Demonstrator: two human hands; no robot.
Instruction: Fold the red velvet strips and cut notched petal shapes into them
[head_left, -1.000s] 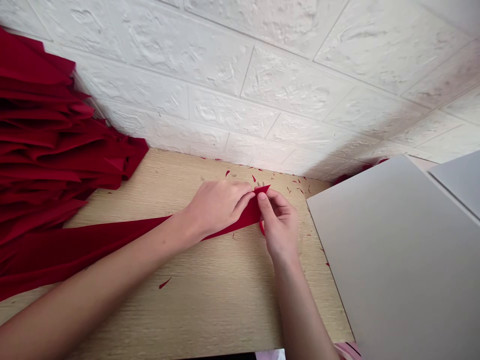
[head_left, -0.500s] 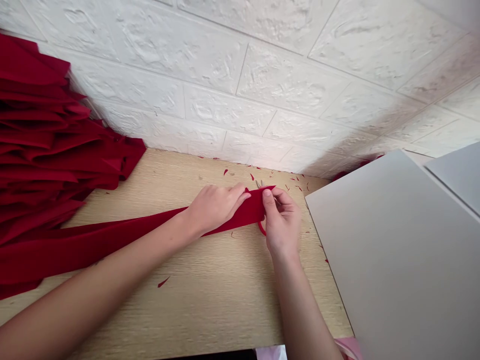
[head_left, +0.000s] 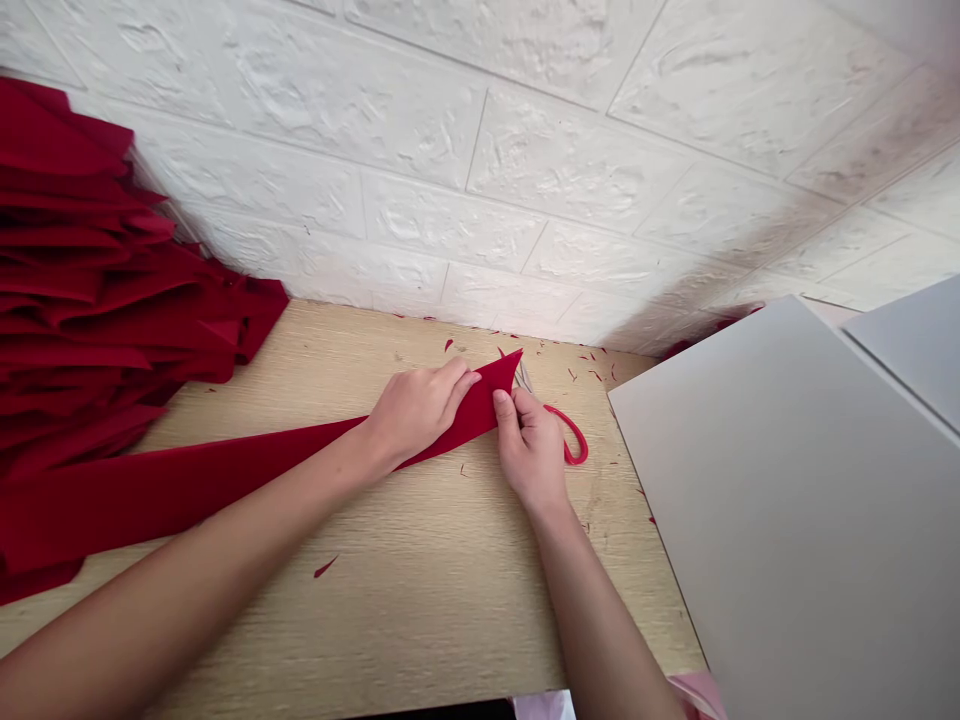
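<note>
A long strip of dark red fabric (head_left: 225, 470) runs from the left edge across the table to a pointed end near the middle. My left hand (head_left: 420, 405) is closed on the strip a little short of that end, fingers pressed together on its upper side. With thumb and fingers, my right hand (head_left: 532, 440) pinches the lower edge of the strip's end. Scissors with red handles (head_left: 577, 440) lie on the table just behind my right hand. Their metal blades show above its knuckles, partly hidden by the hand and the fabric.
Piled red fabric (head_left: 97, 280) fills the left side, against the white brick-patterned wall (head_left: 420, 120). Small red scraps (head_left: 326, 567) are scattered over the wooden table (head_left: 420, 590), mostly along the wall. A large grey-white panel (head_left: 787, 480) stands at the right.
My right hand has shifted left and down from the tip to the strip's lower edge. The strip's end now tilts up to a point, and more of the scissors shows.
</note>
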